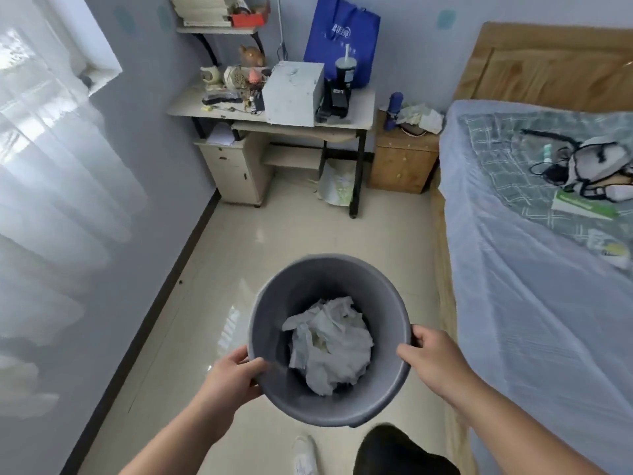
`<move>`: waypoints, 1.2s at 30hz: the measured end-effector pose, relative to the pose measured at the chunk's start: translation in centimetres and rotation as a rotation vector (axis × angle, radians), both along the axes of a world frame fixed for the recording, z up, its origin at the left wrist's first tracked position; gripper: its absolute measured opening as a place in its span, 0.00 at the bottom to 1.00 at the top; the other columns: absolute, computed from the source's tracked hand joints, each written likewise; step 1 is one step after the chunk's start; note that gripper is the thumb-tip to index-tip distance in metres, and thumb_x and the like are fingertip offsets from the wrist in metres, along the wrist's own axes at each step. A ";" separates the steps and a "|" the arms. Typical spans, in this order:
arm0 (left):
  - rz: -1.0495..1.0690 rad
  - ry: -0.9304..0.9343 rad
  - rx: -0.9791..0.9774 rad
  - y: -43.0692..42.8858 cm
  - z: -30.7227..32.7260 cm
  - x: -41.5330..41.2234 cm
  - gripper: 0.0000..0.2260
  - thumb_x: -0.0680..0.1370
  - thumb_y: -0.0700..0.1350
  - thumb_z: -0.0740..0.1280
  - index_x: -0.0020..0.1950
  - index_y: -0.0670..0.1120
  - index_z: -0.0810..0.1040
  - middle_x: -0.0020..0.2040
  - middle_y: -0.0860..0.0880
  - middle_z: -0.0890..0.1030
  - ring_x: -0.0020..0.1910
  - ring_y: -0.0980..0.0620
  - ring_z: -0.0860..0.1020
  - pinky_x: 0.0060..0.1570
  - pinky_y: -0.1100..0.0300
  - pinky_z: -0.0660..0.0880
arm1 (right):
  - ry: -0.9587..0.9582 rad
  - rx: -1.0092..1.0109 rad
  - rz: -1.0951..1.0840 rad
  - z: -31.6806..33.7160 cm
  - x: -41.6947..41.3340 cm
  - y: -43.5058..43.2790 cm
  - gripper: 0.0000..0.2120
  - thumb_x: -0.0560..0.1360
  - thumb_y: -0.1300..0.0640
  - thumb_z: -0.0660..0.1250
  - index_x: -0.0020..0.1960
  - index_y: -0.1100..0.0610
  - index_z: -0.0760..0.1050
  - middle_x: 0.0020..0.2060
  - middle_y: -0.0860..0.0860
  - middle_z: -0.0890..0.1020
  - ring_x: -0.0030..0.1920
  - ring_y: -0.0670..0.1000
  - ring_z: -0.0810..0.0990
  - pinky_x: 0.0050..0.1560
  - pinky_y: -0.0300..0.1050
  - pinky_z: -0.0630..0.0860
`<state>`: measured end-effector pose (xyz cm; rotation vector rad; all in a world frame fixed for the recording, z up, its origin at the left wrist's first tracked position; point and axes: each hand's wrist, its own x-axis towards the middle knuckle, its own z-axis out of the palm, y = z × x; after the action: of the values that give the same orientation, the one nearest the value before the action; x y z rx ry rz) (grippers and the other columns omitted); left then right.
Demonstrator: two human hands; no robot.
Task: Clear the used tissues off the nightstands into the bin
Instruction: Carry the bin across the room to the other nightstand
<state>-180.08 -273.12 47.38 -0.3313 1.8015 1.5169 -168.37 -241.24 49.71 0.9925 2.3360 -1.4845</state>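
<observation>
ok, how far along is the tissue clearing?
Partly done: crumpled tissues already lie in the grey bin. In hand: the left hand and right hand grip its rim, carrying it. Left: a tissue pile sits on the wooden nightstand beside the bed.

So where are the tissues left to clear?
Head view, upper right of centre: crumpled tissues lie on the wooden nightstand, between the desk and the bed, right of a blue bottle.

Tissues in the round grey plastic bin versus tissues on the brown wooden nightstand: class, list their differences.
Binned tissues lie inside the round grey plastic bin; nightstand tissues lie atop the brown wooden nightstand. Binned tissues are carried close; nightstand tissues sit untouched across the room. Both are crumpled.
</observation>
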 end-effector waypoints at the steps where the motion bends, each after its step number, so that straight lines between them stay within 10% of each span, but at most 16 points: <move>1: -0.036 0.009 0.007 1.6 0.2 -2.4 0.14 0.78 0.32 0.66 0.57 0.44 0.86 0.53 0.43 0.89 0.51 0.43 0.88 0.44 0.56 0.85 | 0.008 0.020 -0.031 0.1 -1.0 1.3 0.08 0.74 0.59 0.68 0.36 0.54 0.75 0.23 0.42 0.74 0.23 0.41 0.69 0.24 0.31 0.64; 21: -0.334 0.004 -0.009 35.1 0.2 -34.8 0.14 0.71 0.39 0.71 0.53 0.50 0.89 0.56 0.43 0.89 0.55 0.42 0.88 0.49 0.54 0.86 | 0.022 -0.018 -0.268 -0.5 -25.8 31.4 0.08 0.64 0.53 0.64 0.32 0.51 0.66 0.26 0.43 0.67 0.28 0.46 0.62 0.29 0.41 0.59; 36: -0.474 -0.064 0.024 56.4 -4.7 -58.2 0.13 0.68 0.38 0.71 0.49 0.50 0.89 0.52 0.43 0.89 0.49 0.43 0.88 0.44 0.54 0.86 | -0.089 -0.027 -0.470 -2.5 -44.7 47.6 0.12 0.70 0.59 0.68 0.31 0.46 0.77 0.24 0.43 0.75 0.24 0.41 0.68 0.30 0.39 0.65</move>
<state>-238.29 -216.71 42.64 0.0595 1.6616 1.1763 -213.07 -193.61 47.21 1.6470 2.1050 -1.5734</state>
